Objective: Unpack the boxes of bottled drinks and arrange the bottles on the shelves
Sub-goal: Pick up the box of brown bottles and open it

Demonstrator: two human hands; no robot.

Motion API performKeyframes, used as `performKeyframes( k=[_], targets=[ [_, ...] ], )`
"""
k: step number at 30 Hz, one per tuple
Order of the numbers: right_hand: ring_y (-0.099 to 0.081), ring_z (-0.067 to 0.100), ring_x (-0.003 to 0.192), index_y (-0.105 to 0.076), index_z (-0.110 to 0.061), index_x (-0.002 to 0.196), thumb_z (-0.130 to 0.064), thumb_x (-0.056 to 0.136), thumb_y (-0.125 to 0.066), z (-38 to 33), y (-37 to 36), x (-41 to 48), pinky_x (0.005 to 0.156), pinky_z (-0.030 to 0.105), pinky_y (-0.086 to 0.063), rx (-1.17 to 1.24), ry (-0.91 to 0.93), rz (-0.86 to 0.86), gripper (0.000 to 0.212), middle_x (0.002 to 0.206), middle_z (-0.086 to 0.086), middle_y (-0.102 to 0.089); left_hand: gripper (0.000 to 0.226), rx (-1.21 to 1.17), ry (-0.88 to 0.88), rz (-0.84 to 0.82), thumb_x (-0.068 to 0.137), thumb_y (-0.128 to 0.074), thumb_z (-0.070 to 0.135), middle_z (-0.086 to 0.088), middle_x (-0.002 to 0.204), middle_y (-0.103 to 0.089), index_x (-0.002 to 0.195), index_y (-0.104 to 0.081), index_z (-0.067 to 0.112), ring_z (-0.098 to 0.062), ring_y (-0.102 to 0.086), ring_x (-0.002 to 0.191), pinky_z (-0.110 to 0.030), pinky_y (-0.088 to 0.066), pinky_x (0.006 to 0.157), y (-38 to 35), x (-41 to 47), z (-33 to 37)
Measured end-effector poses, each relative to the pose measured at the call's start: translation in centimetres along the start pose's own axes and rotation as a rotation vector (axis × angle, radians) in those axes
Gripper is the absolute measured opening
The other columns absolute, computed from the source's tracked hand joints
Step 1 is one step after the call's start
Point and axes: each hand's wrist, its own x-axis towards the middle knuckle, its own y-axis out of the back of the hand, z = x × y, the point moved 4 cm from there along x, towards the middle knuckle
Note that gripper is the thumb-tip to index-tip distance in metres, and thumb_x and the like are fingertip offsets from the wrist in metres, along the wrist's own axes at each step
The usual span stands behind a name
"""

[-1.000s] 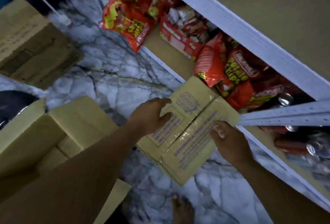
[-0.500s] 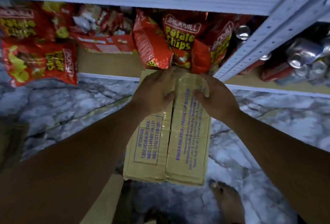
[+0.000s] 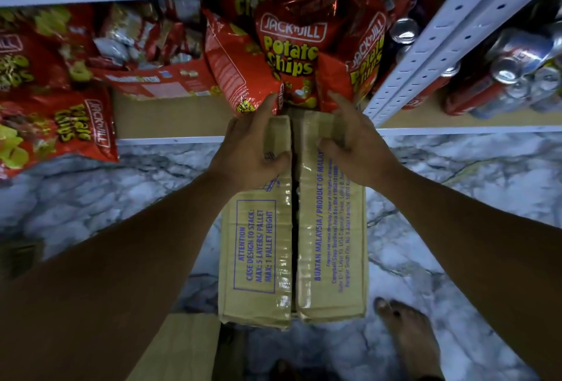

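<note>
cardboard box (image 3: 258,259) lies flat on marble floor (image 3: 91,198), far end butted against the front edge of the lowest shelf (image 3: 170,139), near end toward a bare foot (image 3: 407,338). top flaps closed. clear tape runs down the centre seam, but a dark gap shows along it, so the tape looks split. left hand (image 3: 252,149) lies spread on the far half of the left flap, fingers fairly straight and reaching for the far edge, thumb bent in at the seam. right hand (image 3: 352,143) mirrors it on the right flap. cannot tell whether either thumb has got under a flap. judgement: hands are set either side of the seam to part the flaps, and the box sits close to the shelf to keep the carry short. contents hidden, presumably the bottles, none out yet. the shelf bay ahead holds red potato chip bags (image 3: 289,55), some leaning over the box's far end. past the white upright post (image 3: 441,46), drink cans (image 3: 517,64) are piled. another piece of cardboard (image 3: 182,347) lies at the box's near left corner.
</note>
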Motion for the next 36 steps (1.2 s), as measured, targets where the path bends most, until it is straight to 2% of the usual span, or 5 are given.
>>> performKeyframes(
  k=[9, 16, 21, 28, 36],
  targets=[
    [-0.020, 0.025, 0.153, -0.018, -0.065, 0.149, -0.094, 0.067, -0.053, -2.4, 1.3, -2.9, 0.116, 0.054, -0.036, -0.078, -0.027, -0.117, 0.094, 0.161, -0.010, -0.008, 0.099, -0.021, -0.035, 0.021, 0.074, -0.066, 0.079, 0.003, 0.154, -0.028, 0.157, -0.032, 0.038, -0.017, -0.027, 0.147, -0.053, -0.035, 0.117, 3.2, -2.8, 1.3],
    [-0.037, 0.023, 0.143, -0.027, -0.044, 0.147, -0.076, 0.067, -0.074, -3.6, 2.0, -3.9, 0.106, 0.037, -0.040, -0.017, -0.092, -0.007, 0.098, 0.160, -0.011, -0.018, 0.108, -0.121, 0.179, 0.081, 0.072, -0.070, 0.080, 0.012, 0.164, -0.017, 0.157, -0.018, 0.038, -0.005, -0.022, 0.148, -0.039, -0.032, 0.119, 5.1, -4.9, 1.0],
    [-0.042, 0.024, 0.142, -0.003, -0.048, 0.156, -0.060, 0.076, -0.080, -3.4, 3.0, -7.0, 0.107, 0.051, -0.047, 0.159, -0.252, 0.098, 0.111, 0.163, -0.010, -0.025, 0.124, -0.220, 0.402, 0.092, 0.072, -0.080, 0.068, 0.009, 0.167, -0.022, 0.157, 0.009, 0.051, -0.009, -0.028, 0.148, -0.033, -0.031, 0.117, 5.6, -8.4, 0.1],
    [-0.068, 0.040, 0.080, 0.017, -0.055, 0.153, -0.045, 0.092, -0.069, -2.0, 3.4, -12.0, 0.069, 0.050, -0.058, 0.032, -0.410, 0.145, 0.106, 0.105, 0.021, -0.072, 0.114, -0.026, 0.526, 0.087, 0.091, -0.072, 0.036, -0.017, 0.105, -0.073, 0.151, 0.023, 0.054, -0.027, -0.069, 0.078, -0.032, -0.050, 0.064, 4.8, -12.8, -0.2],
    [-0.061, 0.029, 0.062, 0.021, -0.057, 0.150, -0.020, 0.099, -0.061, 1.0, 3.9, -14.7, 0.059, 0.044, -0.057, -0.003, -0.427, 0.137, 0.104, 0.089, 0.016, -0.068, 0.099, 0.103, 0.500, 0.128, 0.100, -0.059, 0.018, 0.000, 0.058, -0.050, 0.159, 0.017, 0.039, -0.024, -0.056, 0.052, -0.032, -0.047, 0.049, 5.0, -13.3, -0.5]
  ],
)
